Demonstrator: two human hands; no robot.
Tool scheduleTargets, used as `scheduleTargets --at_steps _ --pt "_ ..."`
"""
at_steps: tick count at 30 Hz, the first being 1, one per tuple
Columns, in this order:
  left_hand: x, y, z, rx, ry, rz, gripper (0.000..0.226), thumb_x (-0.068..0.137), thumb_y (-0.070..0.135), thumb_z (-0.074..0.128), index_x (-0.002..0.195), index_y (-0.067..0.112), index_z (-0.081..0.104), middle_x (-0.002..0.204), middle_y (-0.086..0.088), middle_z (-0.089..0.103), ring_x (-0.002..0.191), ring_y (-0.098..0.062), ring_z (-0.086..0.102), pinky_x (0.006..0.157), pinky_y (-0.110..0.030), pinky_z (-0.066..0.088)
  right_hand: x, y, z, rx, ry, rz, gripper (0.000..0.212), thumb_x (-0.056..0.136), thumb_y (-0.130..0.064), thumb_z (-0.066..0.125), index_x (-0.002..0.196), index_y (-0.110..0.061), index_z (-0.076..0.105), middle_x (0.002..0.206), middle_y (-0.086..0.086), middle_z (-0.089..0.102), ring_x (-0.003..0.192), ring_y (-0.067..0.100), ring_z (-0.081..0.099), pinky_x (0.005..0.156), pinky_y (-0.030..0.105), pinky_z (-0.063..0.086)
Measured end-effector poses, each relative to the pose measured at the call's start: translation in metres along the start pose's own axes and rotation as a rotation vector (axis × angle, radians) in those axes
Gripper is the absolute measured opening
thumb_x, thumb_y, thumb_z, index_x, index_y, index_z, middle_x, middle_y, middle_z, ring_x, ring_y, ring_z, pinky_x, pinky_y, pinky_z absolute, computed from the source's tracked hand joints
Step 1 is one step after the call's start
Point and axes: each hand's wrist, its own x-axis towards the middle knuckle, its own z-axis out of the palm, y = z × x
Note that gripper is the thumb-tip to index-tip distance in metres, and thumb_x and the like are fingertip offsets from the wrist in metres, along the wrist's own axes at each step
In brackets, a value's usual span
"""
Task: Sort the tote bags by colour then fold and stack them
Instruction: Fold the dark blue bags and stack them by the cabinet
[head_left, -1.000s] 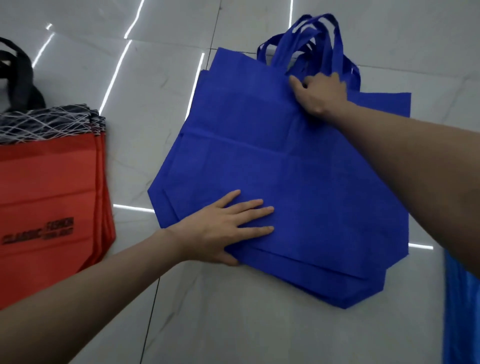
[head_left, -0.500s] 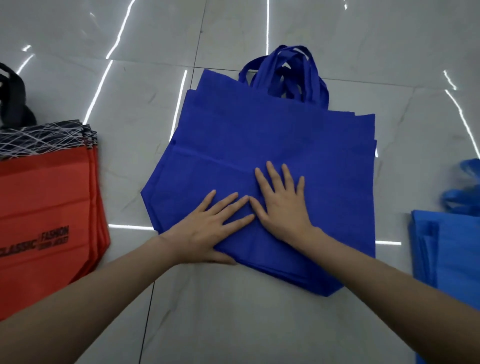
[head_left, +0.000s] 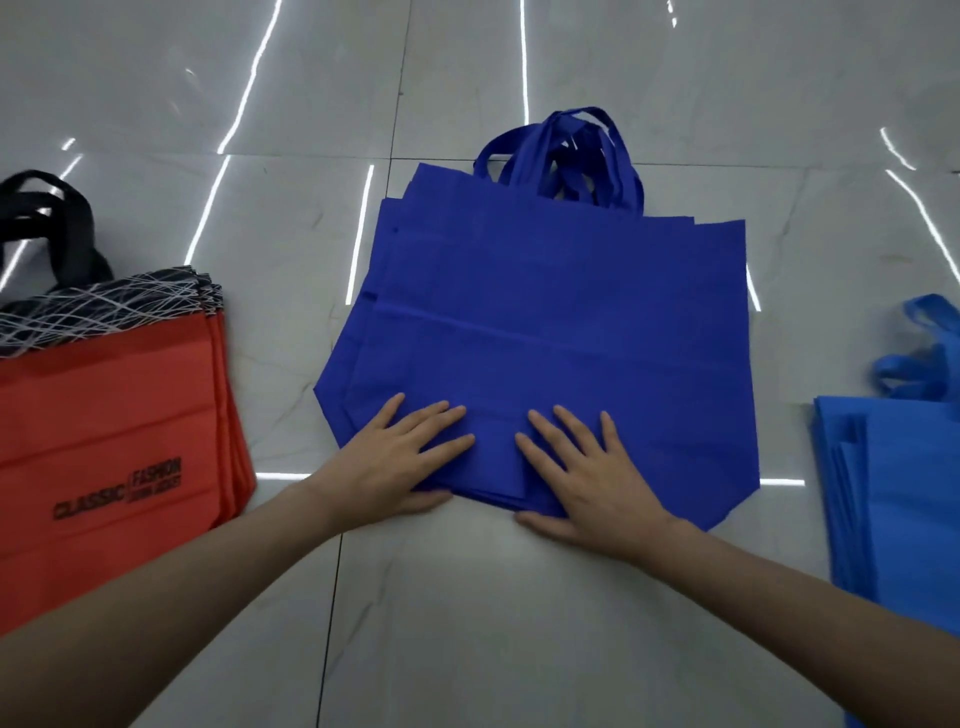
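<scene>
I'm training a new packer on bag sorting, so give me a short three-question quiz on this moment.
1. True or false: the left hand and the right hand both lie flat, fingers straight, on the dark blue stack.
2. Which pile lies to the person's left of that stack?
A. the red bags
B. green bags
C. yellow bags
3. Fill in: the dark blue stack's handles point ___ the person.

Key: 1 true; 2 A; 3 away from.
</scene>
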Motion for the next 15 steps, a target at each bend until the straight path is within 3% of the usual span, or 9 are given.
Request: scheduleTargets --at_steps 3,7,10,12,15 --pt "0.013 0.001 -0.011 -0.025 -0.013 -0.069 0.060 0.088 0.055 0.030 0.133 0.021 0.052 0.140 -0.009 0.048 0.125 -0.024 0.051 0.100 -0.051 0.036 0.009 0.015 -0.009 -0.036 -0.024 -0.009 0.074 0.081 -0.065 0.033 0.129 -0.015 0.058 0.138 0.011 0.052 0.122 0.035 0.053 0.089 0.063 0.044" --pt "0.046 0.010 -0.017 -0.117 -0.076 -0.217 0.060 0.098 0.049 0.031 0.150 0.025 0.014 0.159 -0.001 0.002 0.146 -0.017 0.003 0.116 -0.045 0.003 0.023 0.038 -0.019 -0.051 -0.055 0.066 0.070 0.082 -0.058 0.032 0.130 -0.013 0.057 0.138 0.011 0.052 0.121 0.037 0.054 0.087 0.063 0.044" --pt "0.063 0.007 -0.021 -0.183 -0.111 -0.259 0.062 0.097 0.049 0.033 0.150 0.027 0.012 0.159 0.003 0.000 0.146 -0.015 -0.001 0.116 -0.043 0.002 0.030 0.042 -0.027 -0.052 -0.045 0.107 0.062 0.092 -0.048 0.032 0.140 -0.010 0.044 0.148 0.013 0.038 0.131 0.040 0.041 0.095 0.061 0.039" --pt "0.062 0.003 -0.025 -0.184 -0.145 -0.224 0.063 0.096 0.050 0.035 0.150 0.027 0.012 0.159 0.004 0.001 0.145 -0.014 0.001 0.116 -0.041 0.004 0.028 0.037 -0.028 -0.057 -0.024 0.102 0.061 0.096 -0.040 0.043 0.147 -0.010 0.030 0.155 0.012 0.023 0.139 0.039 0.028 0.103 0.058 0.032" --pt "0.047 0.001 -0.027 -0.143 -0.167 -0.164 0.060 0.098 0.049 0.030 0.150 0.027 0.011 0.159 0.005 0.000 0.145 -0.013 0.002 0.117 -0.039 0.004 0.019 0.027 -0.027 -0.080 -0.083 0.090 0.065 0.078 -0.028 0.072 0.137 -0.011 0.049 0.143 0.012 0.046 0.124 0.040 0.050 0.089 0.052 0.047"
